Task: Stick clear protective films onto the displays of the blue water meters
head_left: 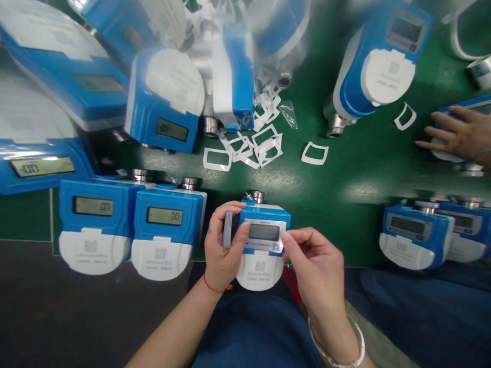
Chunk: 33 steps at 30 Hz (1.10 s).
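green surface (356,220) opens right of the near-edge meter (260,260); left fingers (241,234) clasp it, right fingers (290,244) pinch its silver label (265,223).

Orange beaded bracelet (218,290), silvery bangle (359,343), blue clothing (257,332)

The single head view looks forward and down from above the worktop's (356,194) near edge — close enough to read a meter display (264,231). It takes in that edge low in the frame, the worktop stretching beyond — no second view shares it.
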{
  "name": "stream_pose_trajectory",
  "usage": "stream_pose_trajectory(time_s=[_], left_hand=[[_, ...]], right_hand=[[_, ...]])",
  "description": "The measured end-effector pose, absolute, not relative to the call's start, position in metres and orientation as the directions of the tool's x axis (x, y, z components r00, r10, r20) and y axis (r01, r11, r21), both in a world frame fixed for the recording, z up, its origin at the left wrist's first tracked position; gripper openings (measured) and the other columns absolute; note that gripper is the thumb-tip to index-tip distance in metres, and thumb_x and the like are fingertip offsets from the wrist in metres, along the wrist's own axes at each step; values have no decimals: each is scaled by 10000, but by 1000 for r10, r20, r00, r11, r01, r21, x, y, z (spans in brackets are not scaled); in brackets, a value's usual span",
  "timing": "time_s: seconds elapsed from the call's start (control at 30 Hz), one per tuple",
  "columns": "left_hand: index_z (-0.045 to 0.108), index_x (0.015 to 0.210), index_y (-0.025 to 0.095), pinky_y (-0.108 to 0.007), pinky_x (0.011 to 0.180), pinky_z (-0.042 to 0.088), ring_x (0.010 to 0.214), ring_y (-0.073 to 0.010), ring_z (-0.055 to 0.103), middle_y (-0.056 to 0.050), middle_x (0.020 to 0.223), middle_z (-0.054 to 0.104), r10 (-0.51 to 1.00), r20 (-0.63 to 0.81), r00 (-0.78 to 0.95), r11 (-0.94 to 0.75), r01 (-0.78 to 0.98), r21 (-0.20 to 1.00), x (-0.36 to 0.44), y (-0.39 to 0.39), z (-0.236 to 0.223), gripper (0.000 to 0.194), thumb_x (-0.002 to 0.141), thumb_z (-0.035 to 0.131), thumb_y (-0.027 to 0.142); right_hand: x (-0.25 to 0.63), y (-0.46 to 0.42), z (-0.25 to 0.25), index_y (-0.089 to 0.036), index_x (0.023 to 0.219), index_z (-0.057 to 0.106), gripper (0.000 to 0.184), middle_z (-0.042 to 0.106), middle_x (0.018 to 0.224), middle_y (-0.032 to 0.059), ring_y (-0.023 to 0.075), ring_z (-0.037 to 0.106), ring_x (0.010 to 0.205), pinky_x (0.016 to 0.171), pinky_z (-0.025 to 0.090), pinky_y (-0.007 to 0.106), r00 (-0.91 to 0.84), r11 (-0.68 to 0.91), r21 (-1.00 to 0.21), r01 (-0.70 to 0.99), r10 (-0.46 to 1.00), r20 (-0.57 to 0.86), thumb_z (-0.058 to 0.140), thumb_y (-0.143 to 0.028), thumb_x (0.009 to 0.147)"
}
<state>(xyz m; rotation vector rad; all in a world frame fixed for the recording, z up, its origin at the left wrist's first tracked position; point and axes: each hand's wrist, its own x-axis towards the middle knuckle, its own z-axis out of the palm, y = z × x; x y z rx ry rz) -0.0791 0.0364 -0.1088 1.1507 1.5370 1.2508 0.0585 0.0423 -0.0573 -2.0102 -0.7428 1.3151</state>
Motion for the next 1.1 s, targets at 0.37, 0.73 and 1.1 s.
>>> stream_pose_trajectory(time_s=[0.37,0.73,1.1], left_hand=[[546,1049,204,-374,906,502,1013,-182,596,-60,1064,618,967,-66,-246,103,144,984,-79,37,-109,195,868,577,139],[548,1032,202,-353,872,497,1005,-182,591,-57,1046,615,963,-79,-257,114,123,986,-79,38,-110,217,839,615,131],[544,1020,204,-313,739,500,946,-183,596,-59,1021,621,962,-74,-262,112,136,984,-77,39,-110,220,825,627,145]], right_hand=[[58,43,-58,-178,629,595,212,564,537,-40,86,485,497,479,421,191,332,-654,-744,134,737,-588,721,-319,724],[60,43,-59,-225,620,614,190,593,564,0,131,510,503,474,435,260,338,-676,-728,115,716,-611,726,-335,726],[58,40,-61,-180,632,596,215,602,573,-15,110,519,514,484,441,223,360,-671,-735,96,712,-603,729,-326,719]])
